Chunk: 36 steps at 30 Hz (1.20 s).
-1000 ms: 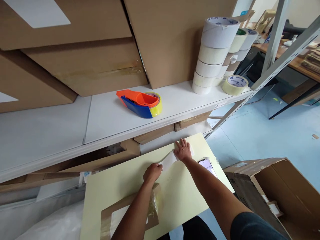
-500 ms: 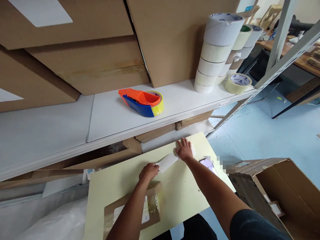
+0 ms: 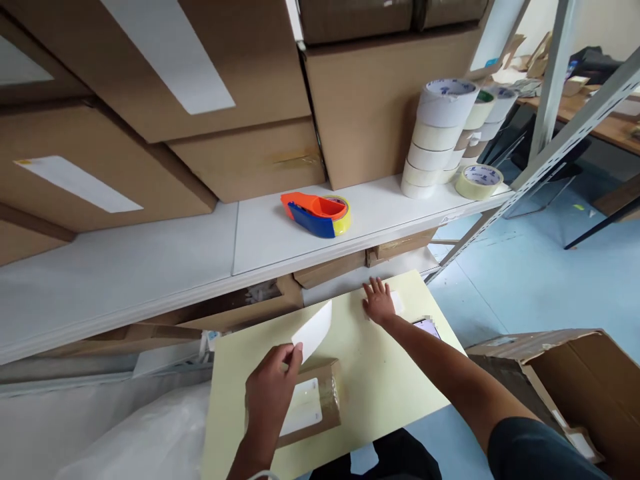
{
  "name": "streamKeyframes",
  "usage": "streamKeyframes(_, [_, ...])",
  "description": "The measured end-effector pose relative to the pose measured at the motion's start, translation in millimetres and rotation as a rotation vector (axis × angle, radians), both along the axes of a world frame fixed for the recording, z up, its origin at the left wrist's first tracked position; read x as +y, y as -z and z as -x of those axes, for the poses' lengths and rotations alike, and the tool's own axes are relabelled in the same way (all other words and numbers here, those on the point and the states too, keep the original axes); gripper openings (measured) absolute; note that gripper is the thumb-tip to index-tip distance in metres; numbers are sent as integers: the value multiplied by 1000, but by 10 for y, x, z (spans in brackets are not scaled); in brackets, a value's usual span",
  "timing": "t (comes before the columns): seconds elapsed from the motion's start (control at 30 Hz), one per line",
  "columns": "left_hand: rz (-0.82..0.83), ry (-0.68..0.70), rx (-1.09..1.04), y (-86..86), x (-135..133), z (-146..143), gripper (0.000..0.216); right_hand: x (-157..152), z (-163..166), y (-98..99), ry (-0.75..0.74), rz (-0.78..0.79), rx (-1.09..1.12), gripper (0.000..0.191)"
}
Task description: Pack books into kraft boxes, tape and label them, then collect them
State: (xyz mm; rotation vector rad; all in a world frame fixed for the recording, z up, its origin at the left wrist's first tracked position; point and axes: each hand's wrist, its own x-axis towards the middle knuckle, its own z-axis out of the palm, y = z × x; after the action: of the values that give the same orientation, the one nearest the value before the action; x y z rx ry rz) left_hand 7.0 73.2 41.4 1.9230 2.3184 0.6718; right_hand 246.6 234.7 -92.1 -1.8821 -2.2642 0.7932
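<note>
Near the brown rectangular cardboard box (image 3: 329, 397), my left hand (image 3: 273, 383) pinches a white paper slip (image 3: 314, 332), I'd judge light, flexible, best edge-held. Beyond the box, my right hand (image 3: 379, 305) lies spread.

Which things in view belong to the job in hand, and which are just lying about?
In the job:
white slip, pinched in left hand
white piece at right hand
probably the labelled parcel by the left hand

Lying about, apparently:
tape dispenser on shelf
stacked tape rolls
phone
open carton
</note>
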Motion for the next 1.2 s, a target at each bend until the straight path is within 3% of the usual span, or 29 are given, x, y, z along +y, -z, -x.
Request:
streamKeyframes(0.07, [-232,113,97,-140,-178,28,19,-281,133,-350,34,11,320,39])
streamKeyframes(0.13, [-383,225,169,-262,-320,47,8,-689,287,-710,84,85,719,35])
streamKeyframes(0.23, [-432,345,223,-407,-494,25,6,-1377,529,-1173,32,291,1272,46])
streamKeyframes(0.3, [-436,420,228,-473,-606,-23,6,-1759,675,-1389,11,392,1432,57])
streamKeyframes(0.4, [-461,472,204,-524,-788,-93,9,-2110,816,-1554,132,373,1457,48])
streamKeyframes(0.53, [-437,472,93,-520,-1031,-44,6,-2261,824,-1586,276,367,1366,39])
streamKeyframes(0.6, [-461,398,6,-500,-1120,65,13,-2285,792,-1591,332,388,1340,44])
streamKeyframes(0.67, [-466,207,-120,-490,-1165,206,21,-2315,771,-1614,372,379,1315,50])
streamKeyframes(0.77, [-325,-31,-462,-537,-1152,404,39,-2395,780,-1669,359,376,1283,53])
streamKeyframes(0.9, [-72,-24,-937,-698,-1098,542,51,-2533,822,-1726,274,425,1261,50])
streamKeyframes(1.0, [-46,-55,-1008,-798,-1092,590,47,-2588,817,-1765,208,458,1246,47])
streamKeyframes(1.2, [-160,-178,-983,-867,-1129,716,43,-2523,735,-1863,152,515,1293,41])
